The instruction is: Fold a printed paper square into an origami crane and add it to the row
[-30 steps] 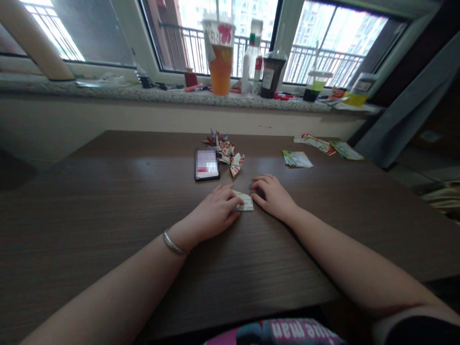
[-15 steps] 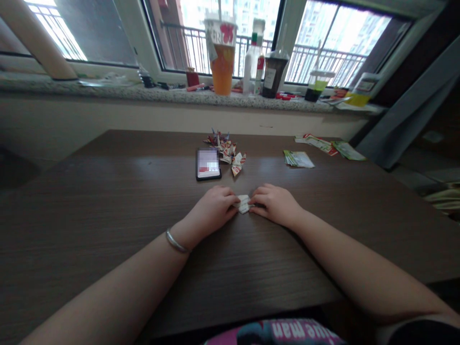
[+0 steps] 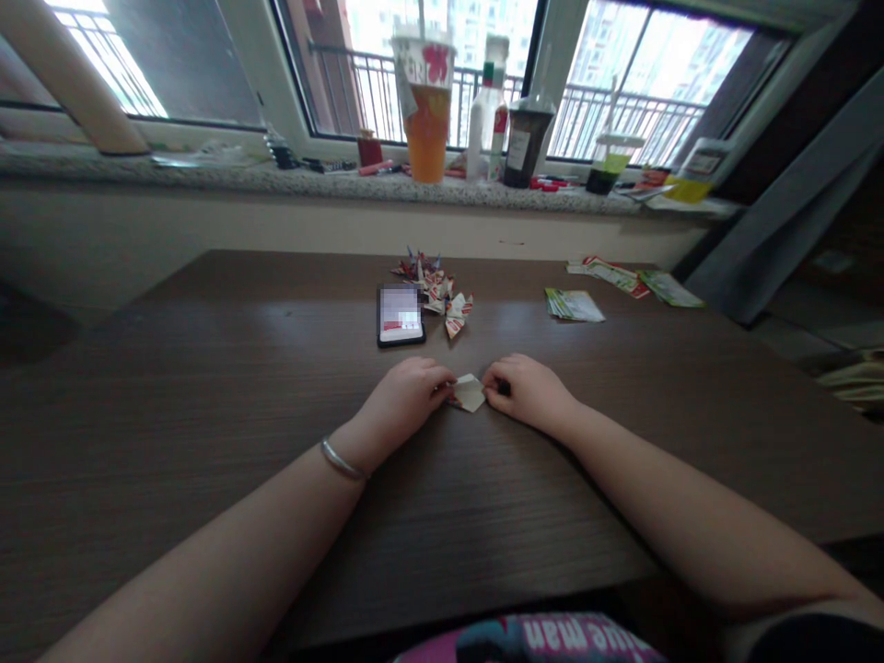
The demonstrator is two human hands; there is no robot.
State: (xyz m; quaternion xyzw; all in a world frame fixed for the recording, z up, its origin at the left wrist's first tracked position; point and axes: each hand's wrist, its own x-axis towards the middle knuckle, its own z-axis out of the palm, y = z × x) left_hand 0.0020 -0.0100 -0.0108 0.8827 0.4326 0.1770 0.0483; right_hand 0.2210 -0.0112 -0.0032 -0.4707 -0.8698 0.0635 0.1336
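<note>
Between my hands a small folded piece of paper [image 3: 469, 393] lies on the brown table, its pale plain side facing up. My left hand [image 3: 414, 391] pinches the paper's left edge, where a bit of reddish print shows. At the opposite corner my right hand [image 3: 529, 391] has thumb and forefinger pinched together on the paper's tip. A silver bangle circles the left wrist. Just beyond the hands sit several folded paper shapes [image 3: 435, 287] with red and white print, beside a phone-like device [image 3: 401, 315] with a lit, blurred screen.
Toward the back right of the table [image 3: 207, 368] lie a stack of green-and-white paper sheets [image 3: 574, 306] and several printed strips [image 3: 611, 275]. A tall cup of orange drink [image 3: 428, 120], bottles and a dark drink cup [image 3: 527, 143] stand on the windowsill [image 3: 331, 184].
The paper between my hands now shows a plain pale face instead of a printed, creased one. My right fingers have drawn into a closer pinch and moved slightly right.
</note>
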